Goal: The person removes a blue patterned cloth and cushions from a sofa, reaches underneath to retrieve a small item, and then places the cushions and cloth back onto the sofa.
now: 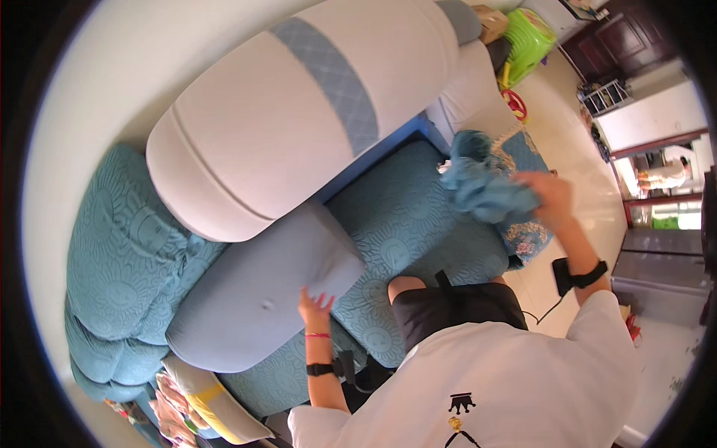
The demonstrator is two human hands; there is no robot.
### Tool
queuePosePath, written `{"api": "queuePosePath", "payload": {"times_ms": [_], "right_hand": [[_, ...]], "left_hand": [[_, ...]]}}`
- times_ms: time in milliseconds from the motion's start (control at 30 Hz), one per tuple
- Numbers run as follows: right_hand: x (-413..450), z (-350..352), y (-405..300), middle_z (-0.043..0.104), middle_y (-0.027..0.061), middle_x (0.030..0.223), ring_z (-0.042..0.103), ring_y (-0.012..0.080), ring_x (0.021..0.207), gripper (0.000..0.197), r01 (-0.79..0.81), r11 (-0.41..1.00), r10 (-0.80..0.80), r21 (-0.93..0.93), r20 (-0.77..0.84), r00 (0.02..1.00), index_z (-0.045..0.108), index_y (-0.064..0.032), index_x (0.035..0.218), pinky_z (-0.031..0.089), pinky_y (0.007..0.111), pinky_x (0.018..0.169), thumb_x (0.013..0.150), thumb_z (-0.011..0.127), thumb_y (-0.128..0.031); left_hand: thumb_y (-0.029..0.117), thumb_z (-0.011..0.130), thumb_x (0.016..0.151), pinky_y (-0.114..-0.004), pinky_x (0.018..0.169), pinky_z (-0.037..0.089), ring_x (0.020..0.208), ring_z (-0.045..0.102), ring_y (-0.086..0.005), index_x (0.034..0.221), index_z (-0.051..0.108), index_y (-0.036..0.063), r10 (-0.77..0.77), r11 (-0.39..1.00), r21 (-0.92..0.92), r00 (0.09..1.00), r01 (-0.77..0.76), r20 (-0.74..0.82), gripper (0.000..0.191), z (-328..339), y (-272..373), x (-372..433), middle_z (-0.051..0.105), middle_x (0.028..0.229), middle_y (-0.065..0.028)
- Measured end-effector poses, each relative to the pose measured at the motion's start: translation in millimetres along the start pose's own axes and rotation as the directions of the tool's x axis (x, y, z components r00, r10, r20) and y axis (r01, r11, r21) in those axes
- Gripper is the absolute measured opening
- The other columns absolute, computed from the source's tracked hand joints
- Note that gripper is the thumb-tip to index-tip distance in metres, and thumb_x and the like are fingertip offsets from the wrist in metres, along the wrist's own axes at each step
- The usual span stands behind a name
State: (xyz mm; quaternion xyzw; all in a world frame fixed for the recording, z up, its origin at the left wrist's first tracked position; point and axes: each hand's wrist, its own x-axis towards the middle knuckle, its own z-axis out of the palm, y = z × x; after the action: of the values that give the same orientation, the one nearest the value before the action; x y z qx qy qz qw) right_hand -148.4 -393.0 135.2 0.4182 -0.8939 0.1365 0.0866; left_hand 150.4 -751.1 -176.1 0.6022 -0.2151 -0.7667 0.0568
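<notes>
My right hand (552,199) is closed around a bunched teal cloth (487,185), which looks like a stretch sofa cover and hangs crumpled to the left of the hand. The hand is slightly blurred. My left hand (315,307) has its fingers apart and holds nothing. It is over the near edge of a grey seat cushion (252,297); whether it touches I cannot tell. This cushion lies across the teal-covered sofa seat (392,224), which has an embossed flower pattern. Behind it a large cream back cushion (252,134) with a grey band leans along the wall.
Teal-covered cushions (123,257) fill the left corner. A cream and yellow pillow (218,400) and crumpled clothes (173,409) lie at lower left. A patterned blue mat (526,241) is beside the seat. Beyond are a green plastic toy (526,47) and a distant person (669,173).
</notes>
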Motion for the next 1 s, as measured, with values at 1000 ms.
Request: {"api": "queuePosePath", "payload": {"times_ms": [1000], "right_hand": [[-341.6,43.3,126.0,0.043,0.0117,0.116,0.044,0.0307,0.107,0.057,-0.246,0.573,-0.05,0.782,0.333,0.941,0.042,-0.0115,0.121,0.036,0.036,0.091,0.069,0.065,-0.008]], "left_hand": [[0.004,0.061,0.072,-0.027,0.084,0.036,0.095,0.048,-0.014,0.107,0.051,-0.0014,-0.134,0.63,0.476,0.518,-0.614,0.845,0.037,231.0,-320.7,-406.4,0.053,0.102,-0.0037]]}}
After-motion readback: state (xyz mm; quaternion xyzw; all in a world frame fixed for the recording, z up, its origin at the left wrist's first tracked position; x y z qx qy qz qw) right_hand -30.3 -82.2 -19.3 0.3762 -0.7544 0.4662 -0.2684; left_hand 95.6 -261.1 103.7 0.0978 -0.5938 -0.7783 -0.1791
